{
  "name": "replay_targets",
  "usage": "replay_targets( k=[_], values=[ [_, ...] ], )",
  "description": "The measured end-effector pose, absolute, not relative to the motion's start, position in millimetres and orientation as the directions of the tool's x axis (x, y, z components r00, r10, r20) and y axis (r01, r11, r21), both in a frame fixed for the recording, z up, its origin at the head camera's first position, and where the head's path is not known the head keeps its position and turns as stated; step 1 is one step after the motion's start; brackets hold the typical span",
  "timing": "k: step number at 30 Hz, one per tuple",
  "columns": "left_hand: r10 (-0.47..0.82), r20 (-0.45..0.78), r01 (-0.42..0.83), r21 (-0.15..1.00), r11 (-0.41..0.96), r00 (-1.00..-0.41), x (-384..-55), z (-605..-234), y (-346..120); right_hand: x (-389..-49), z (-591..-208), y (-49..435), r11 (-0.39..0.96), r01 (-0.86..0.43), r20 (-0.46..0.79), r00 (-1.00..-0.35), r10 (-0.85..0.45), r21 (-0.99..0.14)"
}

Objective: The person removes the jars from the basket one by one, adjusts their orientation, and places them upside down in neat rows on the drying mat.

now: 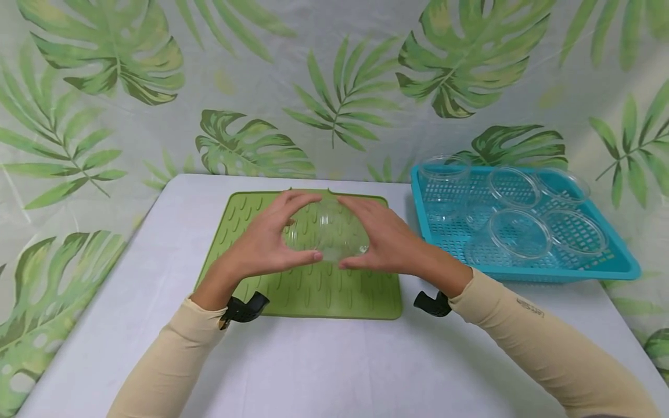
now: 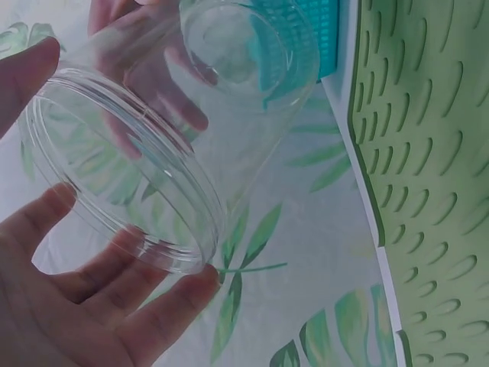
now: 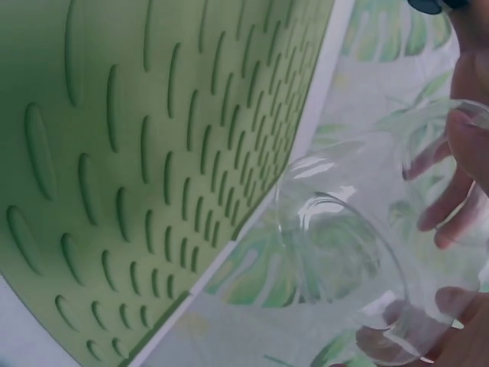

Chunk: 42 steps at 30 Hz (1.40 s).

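A clear, see-through jar (image 1: 330,229) lies on its side in the air between two hands, over a green ridged mat (image 1: 324,296). My left hand (image 1: 263,238) holds it around the threaded mouth, fingers spread along the rim (image 2: 172,260) in the left wrist view. From the other side my right hand (image 1: 384,235) grips the jar near its round base, thumb below and fingers above in the head view. No lid shows on the mouth. In the right wrist view the jar (image 3: 328,229) appears with its base toward the camera.
At the right stands a blue perforated basket (image 1: 522,274) with several clear jars, one of them a jar (image 1: 444,186) upright at its back left corner. Under everything is a white-covered table (image 1: 324,366). A leaf-patterned cloth (image 1: 355,75) hangs behind it.
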State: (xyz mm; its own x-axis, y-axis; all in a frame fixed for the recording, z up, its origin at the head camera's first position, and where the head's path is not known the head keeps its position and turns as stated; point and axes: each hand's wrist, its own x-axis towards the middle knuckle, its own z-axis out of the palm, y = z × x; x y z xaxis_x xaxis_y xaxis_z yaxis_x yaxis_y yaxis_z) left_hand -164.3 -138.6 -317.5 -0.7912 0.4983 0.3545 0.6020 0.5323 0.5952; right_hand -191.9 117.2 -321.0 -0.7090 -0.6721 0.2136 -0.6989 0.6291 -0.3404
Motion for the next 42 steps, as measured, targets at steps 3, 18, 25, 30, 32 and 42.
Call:
replay_targets(
  k=[3,18,25,30,32,42],
  values=[
    [0.5,0.355,0.601,0.612,0.514,-0.79,-164.4,-318.1,-141.2,-190.9,-322.0,120.2,0.627,-0.688,0.211,-0.717,-0.664,-0.365],
    [0.464,0.377,0.569,0.719,0.4,-0.802,-158.7,-318.1,-152.0,-184.5,-324.6,128.8,0.548,-0.662,0.248,-0.725,-0.643,-0.512],
    [0.433,0.383,0.547,0.754,0.364,-0.816,-156.7,-319.8,-154.2,-182.9,-327.5,128.1,0.474,-0.642,0.298,-0.732,-0.612,-0.603],
    [0.398,0.41,0.536,0.793,0.289,-0.821,-157.6,-322.8,-154.4,-182.2,-331.3,129.0,0.376,-0.539,0.276,-0.779,-0.563,-0.753],
    [0.387,0.424,0.536,0.806,0.25,-0.819,-157.9,-324.4,-153.9,-182.6,-333.1,129.9,0.309,-0.499,0.271,-0.784,-0.558,-0.81],
    [0.433,0.383,0.494,0.851,0.178,-0.816,-158.8,-328.2,-152.0,-183.0,-334.1,131.5,0.166,-0.47,0.319,-0.779,-0.539,-0.867]
  ],
)
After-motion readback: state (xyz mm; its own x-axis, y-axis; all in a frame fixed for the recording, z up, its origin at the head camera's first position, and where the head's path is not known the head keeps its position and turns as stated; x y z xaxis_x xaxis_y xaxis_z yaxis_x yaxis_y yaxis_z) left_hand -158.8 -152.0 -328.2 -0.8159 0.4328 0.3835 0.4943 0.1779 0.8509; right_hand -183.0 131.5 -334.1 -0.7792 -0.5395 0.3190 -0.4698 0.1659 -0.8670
